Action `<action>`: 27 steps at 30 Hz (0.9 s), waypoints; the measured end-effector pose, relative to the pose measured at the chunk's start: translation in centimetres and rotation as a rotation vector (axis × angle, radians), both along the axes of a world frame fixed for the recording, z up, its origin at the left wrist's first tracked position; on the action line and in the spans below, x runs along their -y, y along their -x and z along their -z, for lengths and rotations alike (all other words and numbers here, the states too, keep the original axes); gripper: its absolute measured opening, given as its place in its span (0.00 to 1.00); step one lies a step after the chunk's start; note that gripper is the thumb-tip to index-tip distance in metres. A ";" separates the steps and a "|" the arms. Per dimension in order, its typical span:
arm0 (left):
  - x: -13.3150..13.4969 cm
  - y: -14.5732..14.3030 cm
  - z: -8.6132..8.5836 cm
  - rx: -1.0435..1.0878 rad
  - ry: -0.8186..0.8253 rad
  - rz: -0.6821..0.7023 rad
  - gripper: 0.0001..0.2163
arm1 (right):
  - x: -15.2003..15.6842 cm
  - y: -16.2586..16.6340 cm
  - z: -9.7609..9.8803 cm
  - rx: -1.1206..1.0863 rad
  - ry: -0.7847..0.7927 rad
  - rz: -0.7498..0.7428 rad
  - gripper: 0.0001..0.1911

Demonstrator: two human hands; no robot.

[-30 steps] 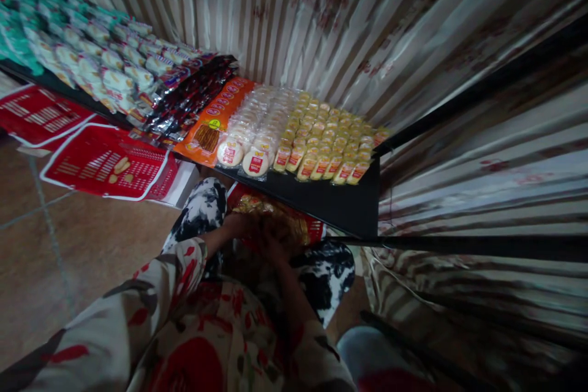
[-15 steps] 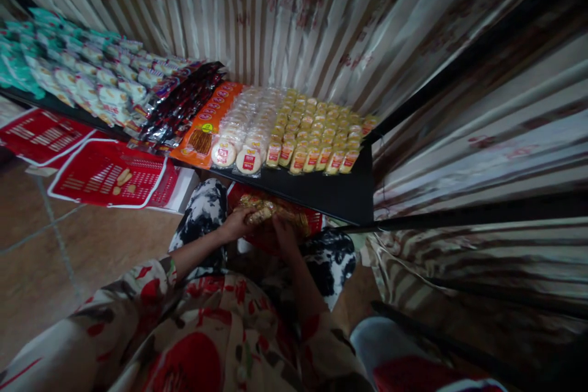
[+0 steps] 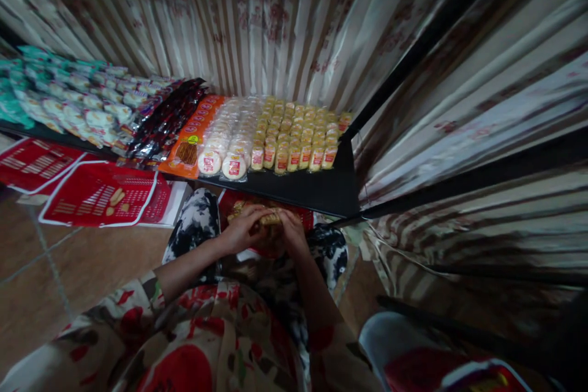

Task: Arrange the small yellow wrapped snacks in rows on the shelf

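My left hand [image 3: 242, 229] and my right hand [image 3: 293, 231] meet over a red basket [image 3: 307, 219] on my lap, both closed round a small yellow snack packet [image 3: 270, 218]. More yellowish packets lie in the basket beneath them. Just beyond is a black shelf [image 3: 316, 190] bearing neat rows of yellow snack packets [image 3: 298, 138], round white cakes [image 3: 227, 144] and an orange packet [image 3: 190, 144].
Dark wrapped snacks [image 3: 160, 125] and white-and-teal packets [image 3: 68, 104] fill the shelf's left part. Two red baskets [image 3: 98, 196] lie on the brown tiled floor at left. A striped curtain [image 3: 285, 24] hangs behind and at right. A white stool [image 3: 390, 343] stands at lower right.
The view has tilted up and swung right. Both hands rose out of the basket and came together on a yellow packet.
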State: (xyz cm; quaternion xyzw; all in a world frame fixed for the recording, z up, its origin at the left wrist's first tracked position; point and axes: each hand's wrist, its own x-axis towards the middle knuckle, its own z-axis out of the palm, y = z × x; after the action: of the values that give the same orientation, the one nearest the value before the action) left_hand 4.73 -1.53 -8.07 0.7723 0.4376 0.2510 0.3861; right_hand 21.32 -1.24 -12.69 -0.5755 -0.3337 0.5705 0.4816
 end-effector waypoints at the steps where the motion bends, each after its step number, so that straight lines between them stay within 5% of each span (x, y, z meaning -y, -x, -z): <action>1: -0.1 -0.2 -0.4 -0.004 -0.014 0.013 0.20 | -0.1 -0.2 -0.4 -0.007 0.010 -0.014 0.19; 6: -1.1 -1.2 -1.5 0.075 0.022 -0.125 0.13 | -0.6 -1.2 -2.3 -0.119 0.016 -0.012 0.21; 12: -2.2 -3.0 -2.4 0.470 0.500 -0.371 0.15 | -0.6 -1.9 -3.5 -0.244 -0.037 0.091 0.21; 19: -2.4 -4.3 -3.7 0.627 0.738 -0.390 0.09 | -1.0 -2.1 -5.1 -0.225 -0.100 0.153 0.21; 27: -2.8 -6.0 -4.0 0.668 0.724 -0.400 0.12 | -1.7 -0.8 -5.2 -0.199 -0.174 0.108 0.18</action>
State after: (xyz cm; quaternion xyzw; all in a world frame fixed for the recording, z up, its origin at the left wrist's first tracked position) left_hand 10.75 1.24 -4.09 0.3691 0.4883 0.3849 0.6907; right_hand 22.10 0.44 -7.49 -0.4893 -0.3011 0.5669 0.5904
